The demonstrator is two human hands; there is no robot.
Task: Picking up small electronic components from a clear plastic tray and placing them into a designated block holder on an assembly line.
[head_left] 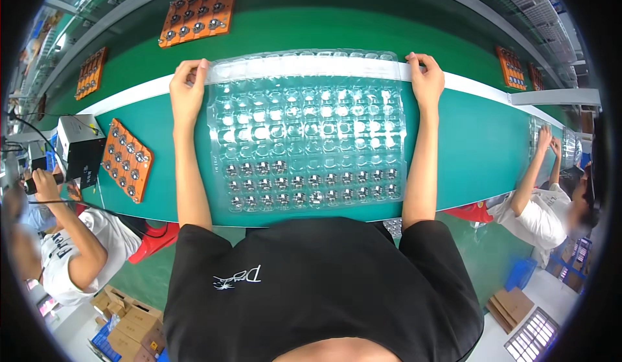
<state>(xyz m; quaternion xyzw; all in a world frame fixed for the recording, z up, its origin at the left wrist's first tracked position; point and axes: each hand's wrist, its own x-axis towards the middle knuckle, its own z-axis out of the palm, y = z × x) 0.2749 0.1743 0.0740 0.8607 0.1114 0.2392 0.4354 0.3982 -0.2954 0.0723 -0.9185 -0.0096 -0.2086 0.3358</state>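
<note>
A clear plastic blister tray point(311, 158) lies in front of me, its far part over the white strip. Small black-and-silver parts point(314, 180) sit in the pockets of its nearest rows; the third row from me is filled only at its left end. The farther pockets show glare and no dark parts. My left hand point(188, 88) is closed at the tray's far left corner, fingers curled and pinching its edge. At the far right corner my right hand point(426, 84) is likewise closed, thumb and fingertips at the edge. Both forearms run along the tray's sides.
Orange boards with round parts lie left point(128, 160) and beyond the white strip point(199, 16). A black-and-white box device point(81, 145) stands left. Co-workers sit on both sides; one at right has hands point(547, 138) at another clear tray. Cartons point(136, 326) stand behind.
</note>
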